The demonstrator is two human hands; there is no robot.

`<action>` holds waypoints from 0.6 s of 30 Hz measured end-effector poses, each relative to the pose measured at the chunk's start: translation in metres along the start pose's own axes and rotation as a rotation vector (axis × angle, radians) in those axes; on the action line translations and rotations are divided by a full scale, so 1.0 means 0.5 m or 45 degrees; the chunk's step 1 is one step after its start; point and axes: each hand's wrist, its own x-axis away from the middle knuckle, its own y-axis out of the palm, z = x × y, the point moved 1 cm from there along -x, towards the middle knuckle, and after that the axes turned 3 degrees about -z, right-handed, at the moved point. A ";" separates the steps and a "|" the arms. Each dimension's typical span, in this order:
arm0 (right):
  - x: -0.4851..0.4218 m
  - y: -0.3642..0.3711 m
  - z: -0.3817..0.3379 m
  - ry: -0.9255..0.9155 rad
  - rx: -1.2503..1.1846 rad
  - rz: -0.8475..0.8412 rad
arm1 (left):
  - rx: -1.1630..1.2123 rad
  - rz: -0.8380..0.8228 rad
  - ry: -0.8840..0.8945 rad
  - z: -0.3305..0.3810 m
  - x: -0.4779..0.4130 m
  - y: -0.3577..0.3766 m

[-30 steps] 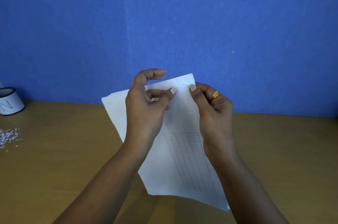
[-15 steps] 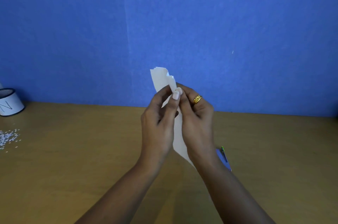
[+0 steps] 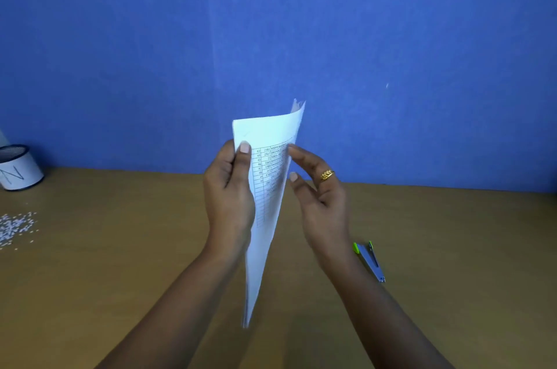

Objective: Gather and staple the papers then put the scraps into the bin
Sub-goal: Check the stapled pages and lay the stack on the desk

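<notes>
The papers stand almost edge-on above the bench, raised in front of the blue wall, their top curling over to the right and a printed table of numbered rows showing on the near face. The left hand grips them at the left edge, thumb pressed on the printed side and fingers wrapped behind. The right hand is spread loosely just beside the right edge, fingertips at the sheet but not closed on it; a gold ring sits on one finger. A stapler with green ends lies on the bench, right of the right wrist. Far left, white scraps are scattered on the bench, near a white bin marked with a letter N.
</notes>
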 end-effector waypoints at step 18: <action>0.010 -0.168 0.196 0.735 -0.098 -0.161 | 0.011 -0.039 -0.056 0.001 -0.079 -0.042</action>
